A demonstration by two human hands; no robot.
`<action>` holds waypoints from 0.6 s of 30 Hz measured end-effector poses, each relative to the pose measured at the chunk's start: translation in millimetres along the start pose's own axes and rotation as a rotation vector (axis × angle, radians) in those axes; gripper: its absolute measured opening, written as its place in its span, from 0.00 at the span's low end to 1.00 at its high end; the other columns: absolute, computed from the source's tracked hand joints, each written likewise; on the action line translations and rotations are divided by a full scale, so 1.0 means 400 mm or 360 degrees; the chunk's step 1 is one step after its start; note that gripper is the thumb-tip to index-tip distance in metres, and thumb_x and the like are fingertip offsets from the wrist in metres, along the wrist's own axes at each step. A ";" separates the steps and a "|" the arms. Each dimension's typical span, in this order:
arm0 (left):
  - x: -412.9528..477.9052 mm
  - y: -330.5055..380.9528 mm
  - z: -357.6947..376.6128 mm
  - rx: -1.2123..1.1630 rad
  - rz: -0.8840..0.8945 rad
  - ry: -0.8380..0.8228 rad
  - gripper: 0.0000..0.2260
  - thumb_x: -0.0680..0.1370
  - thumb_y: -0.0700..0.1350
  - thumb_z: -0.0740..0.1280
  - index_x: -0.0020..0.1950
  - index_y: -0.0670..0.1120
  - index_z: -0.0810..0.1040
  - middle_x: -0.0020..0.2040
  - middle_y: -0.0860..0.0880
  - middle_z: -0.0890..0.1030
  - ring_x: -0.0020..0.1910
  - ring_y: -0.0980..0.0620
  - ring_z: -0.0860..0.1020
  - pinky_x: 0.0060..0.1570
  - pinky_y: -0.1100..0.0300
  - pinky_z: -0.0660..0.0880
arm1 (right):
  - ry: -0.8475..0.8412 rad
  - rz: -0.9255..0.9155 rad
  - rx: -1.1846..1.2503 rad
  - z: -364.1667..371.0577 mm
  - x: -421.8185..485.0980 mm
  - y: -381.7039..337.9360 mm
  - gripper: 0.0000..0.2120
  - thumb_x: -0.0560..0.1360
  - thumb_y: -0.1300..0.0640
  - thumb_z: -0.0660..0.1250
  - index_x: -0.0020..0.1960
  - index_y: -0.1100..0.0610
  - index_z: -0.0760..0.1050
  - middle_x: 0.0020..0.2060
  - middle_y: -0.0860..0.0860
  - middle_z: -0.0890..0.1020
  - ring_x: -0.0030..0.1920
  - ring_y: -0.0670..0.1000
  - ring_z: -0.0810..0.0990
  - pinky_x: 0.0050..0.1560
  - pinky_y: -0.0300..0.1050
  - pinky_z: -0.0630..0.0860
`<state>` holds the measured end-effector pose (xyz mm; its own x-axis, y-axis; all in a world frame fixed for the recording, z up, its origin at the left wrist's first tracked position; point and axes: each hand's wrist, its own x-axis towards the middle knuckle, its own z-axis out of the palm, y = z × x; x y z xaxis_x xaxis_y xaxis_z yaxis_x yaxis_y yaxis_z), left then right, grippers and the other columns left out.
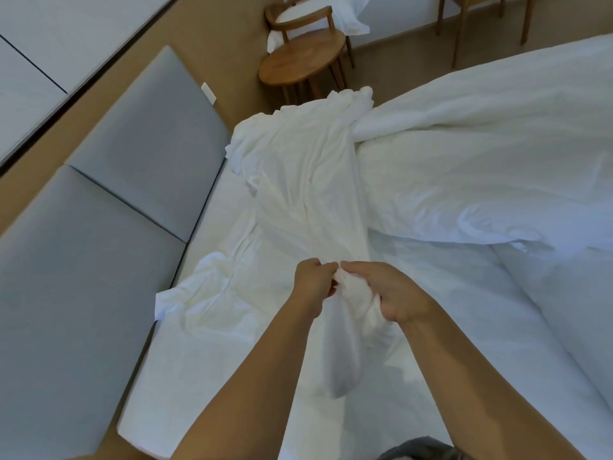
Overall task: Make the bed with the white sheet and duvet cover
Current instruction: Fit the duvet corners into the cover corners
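With the left hand and right hand both clenched on one bunched end of the white sheet trailing toward twelve o'clock over the mattress, I'd separate the hands along its hem to find corners before spreading.

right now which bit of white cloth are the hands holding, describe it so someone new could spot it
Start at the bed beside the grey padded headboard. Down its middle runs a long, creased sheet, stretching from near the round wooden table towards the camera. The left hand and right hand bunch its near end; unlike the puffy duvet to its right, it is thin, flat and wrinkled.
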<state>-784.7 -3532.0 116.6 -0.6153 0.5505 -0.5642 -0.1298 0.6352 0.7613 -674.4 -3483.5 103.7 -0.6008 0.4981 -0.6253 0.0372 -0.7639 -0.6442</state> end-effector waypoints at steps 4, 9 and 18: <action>-0.092 -0.024 0.013 0.0882 0.0685 -0.0487 0.12 0.77 0.37 0.61 0.33 0.43 0.65 0.30 0.48 0.67 0.29 0.54 0.65 0.31 0.62 0.64 | 0.0003 0.0123 0.0092 -0.013 0.004 0.008 0.14 0.73 0.47 0.70 0.51 0.57 0.80 0.47 0.53 0.82 0.48 0.51 0.80 0.54 0.44 0.75; -0.111 -0.024 -0.042 0.0880 0.0369 -0.0679 0.10 0.77 0.44 0.65 0.37 0.42 0.75 0.32 0.50 0.76 0.30 0.58 0.74 0.36 0.65 0.71 | 0.0075 -0.0122 0.0361 0.003 0.012 0.031 0.06 0.77 0.61 0.64 0.49 0.63 0.78 0.41 0.58 0.83 0.40 0.55 0.83 0.37 0.46 0.79; -0.057 0.013 -0.047 -0.0126 -0.0352 -0.0151 0.11 0.79 0.49 0.65 0.41 0.43 0.74 0.32 0.49 0.74 0.28 0.56 0.71 0.27 0.66 0.67 | -0.0204 0.0153 -0.0145 0.031 -0.020 0.000 0.26 0.62 0.39 0.76 0.51 0.58 0.83 0.51 0.56 0.84 0.53 0.53 0.83 0.57 0.48 0.75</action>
<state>-785.9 -3551.2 139.3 -0.4899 0.4534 -0.7446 -0.3162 0.7035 0.6365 -679.6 -3492.6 114.1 -0.6878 0.3638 -0.6282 0.1678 -0.7623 -0.6251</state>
